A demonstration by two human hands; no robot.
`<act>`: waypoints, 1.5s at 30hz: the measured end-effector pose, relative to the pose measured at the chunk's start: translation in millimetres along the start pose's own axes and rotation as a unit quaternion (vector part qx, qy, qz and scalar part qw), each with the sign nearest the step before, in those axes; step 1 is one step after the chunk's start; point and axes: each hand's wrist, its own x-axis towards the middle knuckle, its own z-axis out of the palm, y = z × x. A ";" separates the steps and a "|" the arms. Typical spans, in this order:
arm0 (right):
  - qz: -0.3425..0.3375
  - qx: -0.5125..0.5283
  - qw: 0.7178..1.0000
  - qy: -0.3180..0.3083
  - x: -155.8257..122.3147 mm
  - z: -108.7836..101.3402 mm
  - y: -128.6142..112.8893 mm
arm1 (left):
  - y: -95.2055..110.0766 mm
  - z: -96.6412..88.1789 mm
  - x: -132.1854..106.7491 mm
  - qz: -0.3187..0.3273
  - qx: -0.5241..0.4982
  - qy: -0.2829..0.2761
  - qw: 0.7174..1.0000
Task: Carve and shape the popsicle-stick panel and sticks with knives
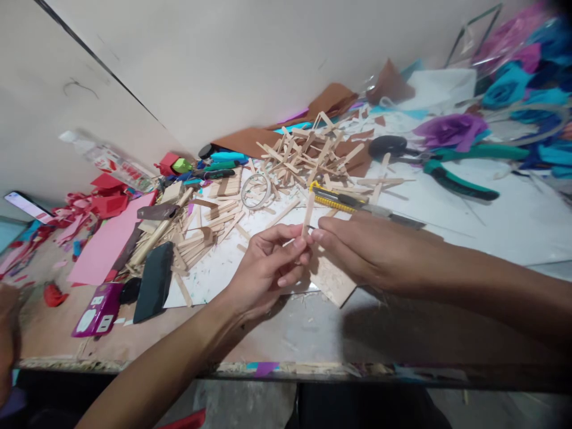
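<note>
A wooden craft stick stands nearly upright between the thumb and fingers of my left hand, which is closed on its lower end. Close against it on the right, my right hand is closed around a thin dark-tipped tool. Only the tip shows, near the stick's side; the rest is hidden in the fingers. Below both hands lies a flat pale wooden board, partly covered by the right hand. Just beyond them is a yellow and black utility knife.
Behind the hands rises a pile of craft sticks, with a tape roll to its left. Green-handled pliers lie at the right. A plastic bottle, a dark phone-like slab and a purple socket block are leftward. Another person's hand shows at the left edge.
</note>
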 end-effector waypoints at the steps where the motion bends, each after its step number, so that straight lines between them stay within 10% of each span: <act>1: 0.004 -0.003 1.000 -0.001 -0.1 0.7 -0.5 | -0.4 -0.6 -0.4 0.005 0.005 -0.003 1.000; 8: 0.048 -0.056 0.997 -0.028 1.5 3.9 -3.4 | -4.6 -0.9 -2.2 0.007 0.007 -0.024 1.000; 23: -0.086 0.095 0.991 0.044 0.7 4.6 8.3 | 0.6 5.7 -4.5 0.022 -0.060 -0.039 0.997; 45: -0.073 0.164 0.984 0.024 -0.4 9.9 6.1 | -8.6 -3.9 -2.6 0.167 0.171 0.049 0.970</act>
